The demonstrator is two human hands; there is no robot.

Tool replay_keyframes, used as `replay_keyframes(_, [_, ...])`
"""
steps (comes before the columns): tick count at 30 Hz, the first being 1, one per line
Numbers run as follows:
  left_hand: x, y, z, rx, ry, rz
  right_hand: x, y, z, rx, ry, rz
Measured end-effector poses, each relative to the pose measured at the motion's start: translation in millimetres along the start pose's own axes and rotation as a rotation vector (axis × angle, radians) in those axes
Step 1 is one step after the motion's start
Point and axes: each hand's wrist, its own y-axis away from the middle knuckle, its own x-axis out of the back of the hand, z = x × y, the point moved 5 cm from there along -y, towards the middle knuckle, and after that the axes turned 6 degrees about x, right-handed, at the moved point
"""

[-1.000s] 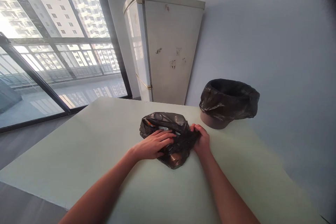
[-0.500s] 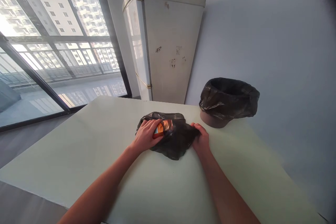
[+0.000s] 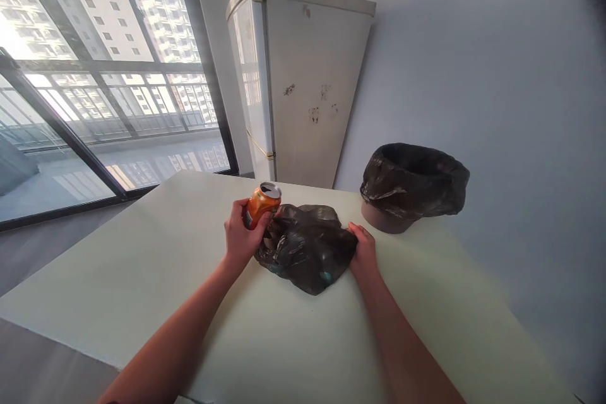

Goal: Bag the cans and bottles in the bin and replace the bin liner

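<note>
An orange drink can (image 3: 263,203) is gripped in my left hand (image 3: 242,232), tilted slightly, with its opened top facing up. It is held just above the left side of a crumpled black plastic bag (image 3: 315,249) lying on the pale table. Fingers of my right hand (image 3: 363,247) pinch the bag's right edge. Greenish shapes show faintly through the bag's thin film; what they are I cannot make out.
Behind my right hand, a bin (image 3: 387,218) lined with a black bag stands on the table (image 3: 142,252) by the wall. A white refrigerator (image 3: 312,76) rises beyond the table's far edge. Glass sliding doors (image 3: 108,101) are at the left.
The can was lying low against the black bag under my left hand. It has moved up and left, clear of the bag, and tilted more upright. My right hand keeps its hold.
</note>
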Motion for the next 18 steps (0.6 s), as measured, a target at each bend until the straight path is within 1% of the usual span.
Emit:
replay_keyframes(1, [-1.5,-1.3,-1.3,0.041,0.070,-0.029,-0.6,0.1,0.1,-0.002,0.003,-0.006])
replay_keyframes(3, [-8.1,-2.3,-3.8,0.126,0.258,-0.122,-1.6,0.6,-0.6,-0.004,0.006,-0.014])
replay_keyframes(6, [-22.1,0.7,-7.6,0.304,0.633,-0.263,-2.8,1.7,-2.5,-0.002,0.003,-0.019])
replay_keyframes(8, [-30.6,4.1,-9.1,0.429,0.871,-0.324,-3.6,2.2,-3.6,0.000,-0.006,-0.026])
replay_keyframes(10, [-36.2,6.4,-10.5,0.532,1.031,-0.353,-4.3,2.3,-4.3,0.003,-0.020,-0.036])
replay_keyframes(13, [-38.2,6.7,-14.9,0.622,1.107,-0.332,-5.5,2.1,-4.1,-0.005,-0.036,-0.061])
replay_keyframes(15, [-38.3,6.3,-17.3,0.640,1.088,-0.328,-6.1,1.8,-3.6,-0.011,-0.040,-0.076])
replay_keyframes(18, [-39.9,7.1,-16.8,0.629,1.069,-0.370,-6.6,1.6,-3.1,-0.012,-0.048,-0.086])
